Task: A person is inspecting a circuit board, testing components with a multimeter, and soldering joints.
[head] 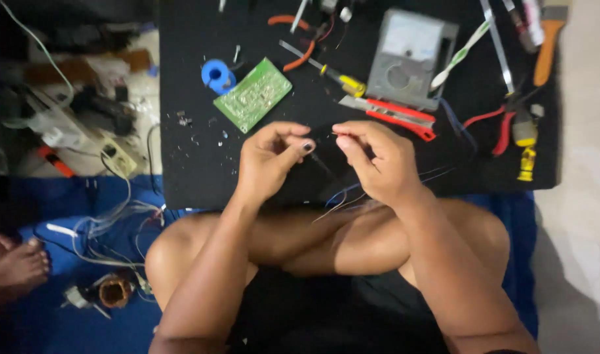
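Thin wires (342, 196) trail from the right hand (379, 160), pinched close at its fingertips, while the left hand (270, 157) nips their ends above the black mat (195, 164), steadied over crossed legs; a green circuit board (253, 94) lies nearby.

Ahead: blocked by green circuit board (253, 95), red cutter (395, 113), grey meter (408, 59).
Left: bare black mat (188, 177) is left open.

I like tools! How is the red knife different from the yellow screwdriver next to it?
The knife is red, flat and wide; the screwdriver has a yellow handle and a thin metal shaft. The knife lies nearer the hands than the screwdriver. Both rest untouched on the black mat.
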